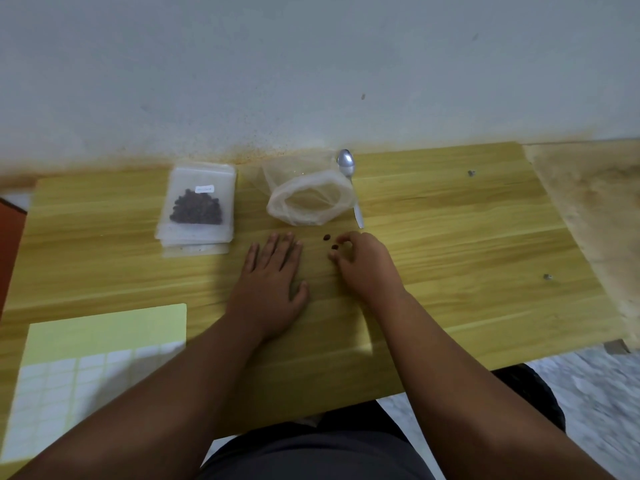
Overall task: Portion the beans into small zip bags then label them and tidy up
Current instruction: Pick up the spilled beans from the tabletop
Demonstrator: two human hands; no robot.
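Left hand (273,271) lies flat (fingers straight); right hand (360,265) curls beside loose beans (326,237), grip unclear.

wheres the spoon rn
In the head view the metal spoon lies at the far side of the table, against the right edge of the rolled-down plastic bag, bowl toward the wall, handle toward the right hand.

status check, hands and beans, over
Left hand flat on the table, open. Right hand curled beside two loose beans; grip unclear. Zip bags stacked, top one filled and labelled; big bag looks empty. Nothing in the way.
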